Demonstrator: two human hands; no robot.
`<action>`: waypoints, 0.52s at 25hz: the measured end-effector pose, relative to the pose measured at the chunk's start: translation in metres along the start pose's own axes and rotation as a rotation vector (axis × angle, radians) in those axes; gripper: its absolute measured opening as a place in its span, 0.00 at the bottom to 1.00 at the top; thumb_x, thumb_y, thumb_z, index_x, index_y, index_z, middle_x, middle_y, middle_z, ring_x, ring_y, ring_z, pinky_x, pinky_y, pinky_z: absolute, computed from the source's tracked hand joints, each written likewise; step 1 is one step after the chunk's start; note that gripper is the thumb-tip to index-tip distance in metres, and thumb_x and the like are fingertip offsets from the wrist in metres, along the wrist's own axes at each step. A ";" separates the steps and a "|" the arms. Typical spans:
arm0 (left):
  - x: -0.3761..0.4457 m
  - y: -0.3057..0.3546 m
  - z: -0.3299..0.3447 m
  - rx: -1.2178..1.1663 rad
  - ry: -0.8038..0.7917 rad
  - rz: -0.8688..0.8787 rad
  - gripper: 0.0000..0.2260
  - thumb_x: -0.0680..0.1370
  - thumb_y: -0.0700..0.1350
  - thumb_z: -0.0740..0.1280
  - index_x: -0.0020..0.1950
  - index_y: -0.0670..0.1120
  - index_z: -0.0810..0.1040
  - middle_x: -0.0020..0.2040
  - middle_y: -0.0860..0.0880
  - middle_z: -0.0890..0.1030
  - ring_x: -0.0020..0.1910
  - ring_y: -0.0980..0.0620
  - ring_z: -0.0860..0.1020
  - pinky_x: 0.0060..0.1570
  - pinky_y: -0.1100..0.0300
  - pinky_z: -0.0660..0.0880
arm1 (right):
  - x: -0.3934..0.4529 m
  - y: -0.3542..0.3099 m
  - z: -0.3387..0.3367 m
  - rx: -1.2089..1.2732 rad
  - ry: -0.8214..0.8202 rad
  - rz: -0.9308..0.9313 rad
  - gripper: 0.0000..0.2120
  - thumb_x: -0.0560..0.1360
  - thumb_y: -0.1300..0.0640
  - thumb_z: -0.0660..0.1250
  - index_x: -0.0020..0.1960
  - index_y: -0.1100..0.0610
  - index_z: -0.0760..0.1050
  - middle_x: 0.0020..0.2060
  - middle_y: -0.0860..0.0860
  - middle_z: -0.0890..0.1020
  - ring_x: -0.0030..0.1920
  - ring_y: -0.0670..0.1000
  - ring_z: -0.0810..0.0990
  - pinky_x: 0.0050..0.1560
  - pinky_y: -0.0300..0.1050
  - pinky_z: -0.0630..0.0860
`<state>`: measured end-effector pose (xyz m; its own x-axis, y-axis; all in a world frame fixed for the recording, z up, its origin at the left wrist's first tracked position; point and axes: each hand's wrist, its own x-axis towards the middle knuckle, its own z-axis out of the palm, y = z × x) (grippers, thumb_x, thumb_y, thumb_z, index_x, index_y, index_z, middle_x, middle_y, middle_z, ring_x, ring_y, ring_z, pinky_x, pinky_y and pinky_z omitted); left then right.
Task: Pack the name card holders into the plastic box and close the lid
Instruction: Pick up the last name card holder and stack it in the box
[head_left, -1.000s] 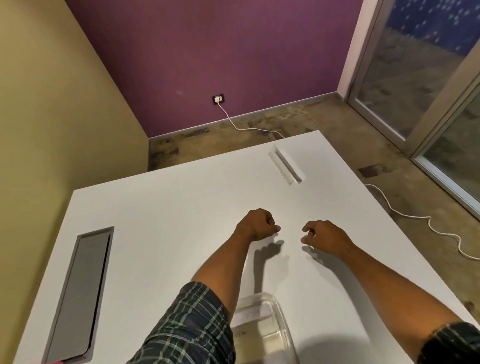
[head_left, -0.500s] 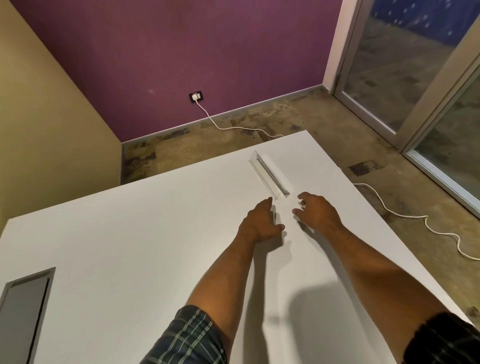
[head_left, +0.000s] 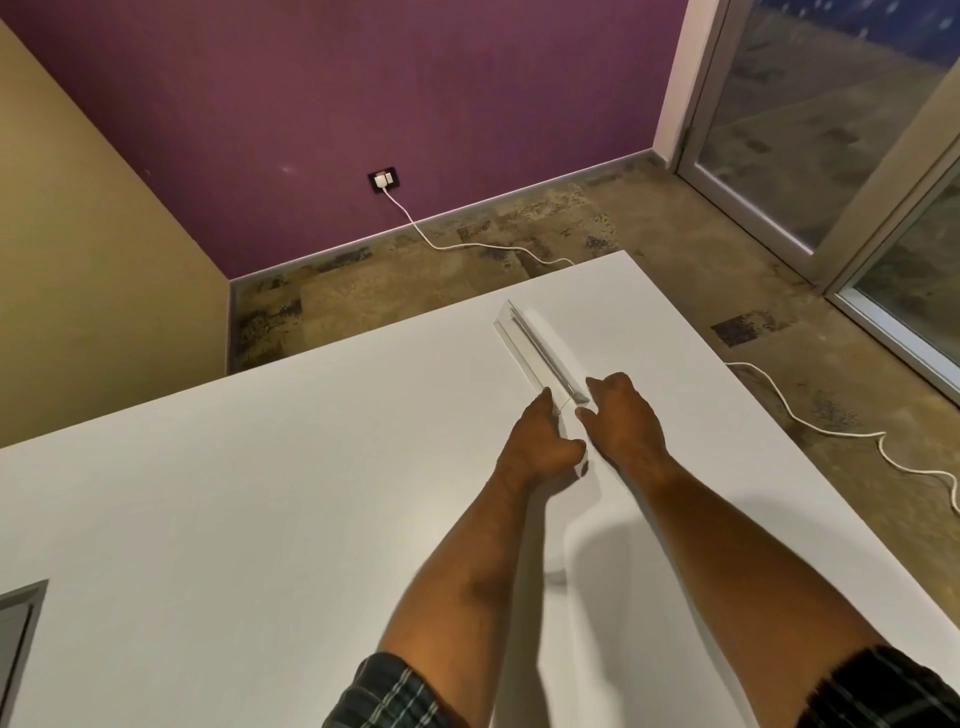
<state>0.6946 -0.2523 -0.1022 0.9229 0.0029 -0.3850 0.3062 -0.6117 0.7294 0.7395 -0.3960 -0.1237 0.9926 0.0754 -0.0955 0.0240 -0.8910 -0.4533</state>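
Note:
A clear acrylic name card holder (head_left: 535, 351) lies long and narrow on the white table (head_left: 260, 467), near the far right corner, pointing away from me. My left hand (head_left: 537, 441) touches its near end from the left, fingers stretched forward. My right hand (head_left: 621, 421) is at the same end from the right, fingers curled beside it. Neither hand has lifted it. The plastic box is out of view.
A grey recessed cable hatch (head_left: 18, 634) sits at the table's left edge. The table's far edge and right edge lie close to the holder. A white cable (head_left: 810, 426) runs across the floor from a wall socket (head_left: 384, 180). Glass doors stand at the right.
Both hands have reached forward from mid-table to the holder's near end. My view has tilted up, so the plastic box near me has dropped out of the frame.

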 end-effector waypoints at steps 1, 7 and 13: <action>0.002 0.001 0.001 -0.012 -0.020 -0.016 0.47 0.71 0.47 0.72 0.83 0.44 0.49 0.82 0.47 0.59 0.79 0.48 0.60 0.67 0.64 0.61 | 0.002 -0.002 0.001 -0.016 0.021 -0.019 0.19 0.80 0.49 0.67 0.70 0.53 0.75 0.63 0.55 0.75 0.56 0.56 0.82 0.54 0.46 0.78; -0.004 0.009 -0.001 -0.019 -0.084 -0.020 0.44 0.74 0.50 0.72 0.82 0.43 0.51 0.80 0.46 0.63 0.77 0.45 0.65 0.63 0.62 0.66 | -0.006 -0.018 -0.005 -0.266 0.073 -0.156 0.14 0.82 0.56 0.62 0.67 0.53 0.76 0.52 0.53 0.83 0.48 0.54 0.84 0.45 0.44 0.80; -0.056 0.011 -0.037 -0.711 0.084 -0.248 0.12 0.81 0.49 0.67 0.61 0.45 0.73 0.47 0.47 0.81 0.45 0.48 0.82 0.50 0.52 0.82 | -0.064 -0.041 -0.023 -0.327 0.228 -0.433 0.11 0.80 0.57 0.65 0.59 0.58 0.80 0.42 0.55 0.83 0.40 0.56 0.84 0.35 0.47 0.79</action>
<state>0.6551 -0.2294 -0.0519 0.8136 0.1512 -0.5614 0.5574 0.0721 0.8271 0.6779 -0.3745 -0.0785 0.8837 0.3978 0.2467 0.4331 -0.8948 -0.1084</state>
